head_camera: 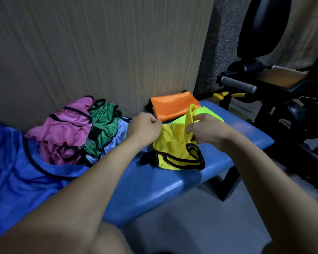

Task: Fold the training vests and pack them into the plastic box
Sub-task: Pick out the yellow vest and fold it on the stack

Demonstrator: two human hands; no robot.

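Note:
A yellow training vest (174, 143) with black trim hangs over the blue padded bench (154, 186). My left hand (145, 126) pinches its upper left edge and my right hand (206, 129) grips its upper right part, lifting the cloth. Behind it lie a folded orange vest (173, 106) and a lime-green vest (207, 112). To the left sits a loose heap: a pink vest (62, 129), a green vest (103, 125), a light blue vest (119, 136) and a big blue vest (22, 173). No plastic box is in view.
A wood-grain wall (90, 52) stands right behind the bench. Black gym equipment with a grey handle (239, 84) and yellow grips fills the right side. Grey floor (200, 226) lies in front of the bench.

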